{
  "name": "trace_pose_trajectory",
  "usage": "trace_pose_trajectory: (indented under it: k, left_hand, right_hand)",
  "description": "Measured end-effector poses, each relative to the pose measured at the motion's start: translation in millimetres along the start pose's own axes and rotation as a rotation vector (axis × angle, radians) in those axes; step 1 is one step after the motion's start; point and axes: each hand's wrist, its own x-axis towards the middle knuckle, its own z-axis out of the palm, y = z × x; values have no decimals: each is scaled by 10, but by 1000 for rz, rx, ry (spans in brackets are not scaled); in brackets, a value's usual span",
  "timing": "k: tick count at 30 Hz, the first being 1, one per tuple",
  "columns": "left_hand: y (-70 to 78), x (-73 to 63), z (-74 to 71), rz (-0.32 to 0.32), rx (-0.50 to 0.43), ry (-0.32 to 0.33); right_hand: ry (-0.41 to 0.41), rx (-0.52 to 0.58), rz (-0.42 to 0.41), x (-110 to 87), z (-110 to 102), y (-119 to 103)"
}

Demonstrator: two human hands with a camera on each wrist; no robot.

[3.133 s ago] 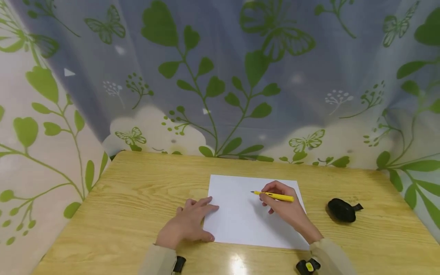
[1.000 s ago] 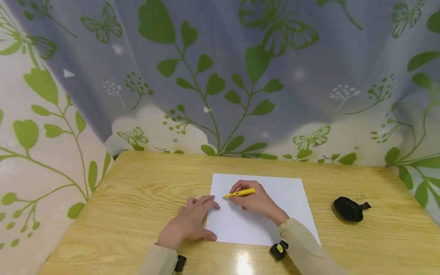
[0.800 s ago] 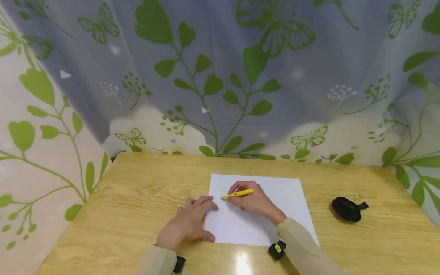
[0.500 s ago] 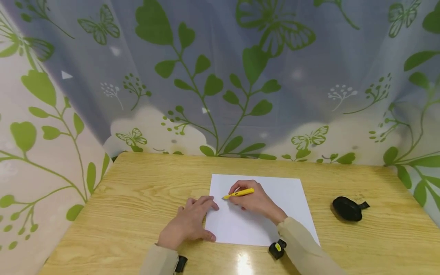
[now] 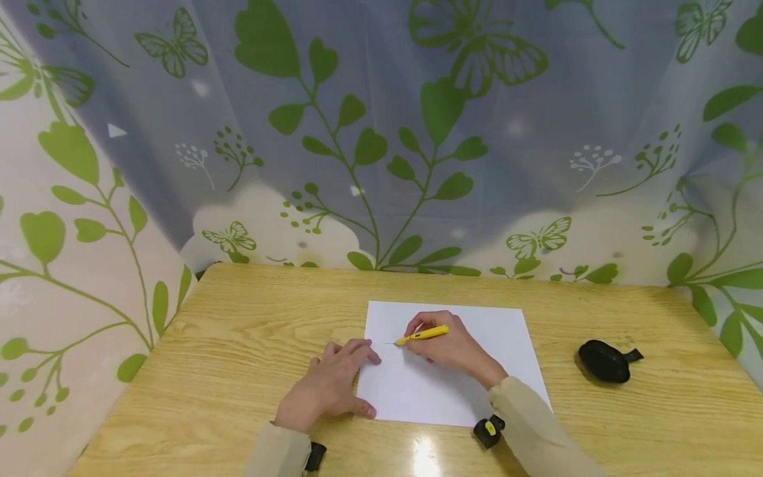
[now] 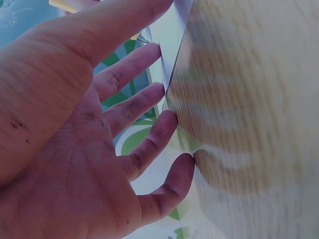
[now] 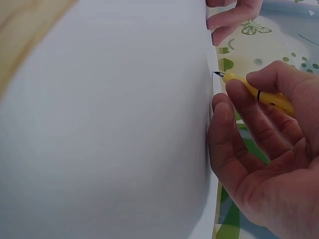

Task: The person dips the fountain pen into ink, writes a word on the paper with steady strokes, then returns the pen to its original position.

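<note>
A white sheet of paper (image 5: 477,391) lies on the wooden table. My right hand (image 5: 447,344) pinches a yellow fountain pen (image 5: 430,332) between thumb and fingers, its nib at the paper's left half. A short thin dark line (image 5: 390,343) runs leftward from the nib. In the right wrist view the dark nib of the fountain pen (image 7: 271,99) shows beyond the fingertips. My left hand (image 5: 330,384) rests spread at the sheet's left edge, fingertips and thumb on the paper's border. The left wrist view shows those fingers of the left hand (image 6: 139,114) touching the paper edge and tabletop.
A small black pan-shaped dish (image 5: 605,361) with a short handle sits to the right of the paper. The wooden table (image 5: 238,331) ends at a leaf-and-butterfly curtain (image 5: 381,165) behind and at the sides. Black wrist cameras (image 5: 489,431) hang below both cuffs.
My right hand carried the fountain pen left across the sheet, lowered it there, then shifted slightly right. A short line has appeared on the paper. The left hand stays in place.
</note>
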Motion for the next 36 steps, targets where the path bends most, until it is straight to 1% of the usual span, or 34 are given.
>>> trace_pose_trajectory:
  k: [18, 31, 36]
  left_hand:
    - [2, -17, -9, -3, -13, -11]
    - [-7, -28, -22, 18, -19, -19]
    - [-1, -39, -39, 25, -38, -18]
  right_hand:
    - [15, -40, 39, -73, -126, 14]
    - [31, -30, 54, -132, -214, 63]
    - [18, -1, 45, -168, -261, 71]
